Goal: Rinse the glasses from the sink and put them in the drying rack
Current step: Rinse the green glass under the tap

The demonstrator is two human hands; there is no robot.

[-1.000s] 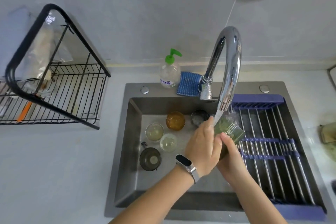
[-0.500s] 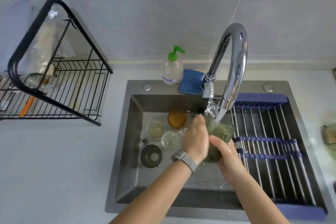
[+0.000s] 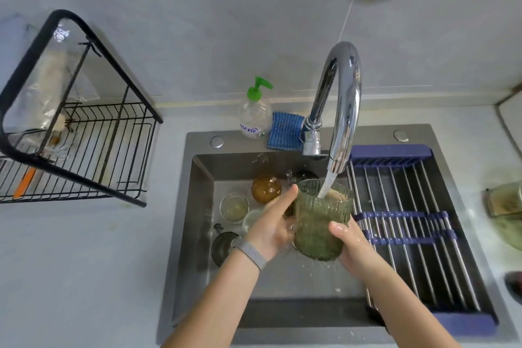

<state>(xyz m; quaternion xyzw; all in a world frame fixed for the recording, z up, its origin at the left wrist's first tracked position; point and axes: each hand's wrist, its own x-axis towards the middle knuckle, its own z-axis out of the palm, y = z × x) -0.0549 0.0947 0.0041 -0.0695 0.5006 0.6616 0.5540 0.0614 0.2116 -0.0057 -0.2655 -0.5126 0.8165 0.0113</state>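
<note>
Over the sink [image 3: 197,234], both hands hold the green glass [image 3: 320,223] upright under the running tap [image 3: 343,110], the left hand [image 3: 272,227] cupping its side with forefinger extended, the right hand [image 3: 351,246] wrapped around it.

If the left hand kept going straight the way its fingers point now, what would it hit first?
Probably the amber glass: the left hand, holding the green glass, points up-right toward the sink's back wall. Depth is unclear.

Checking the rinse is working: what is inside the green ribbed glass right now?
The tap's stream falls into the green ribbed glass, held by the left hand and right hand. Something pale shows through the far rim, probably fingers. Tinted ribbing hides the water level.
</note>
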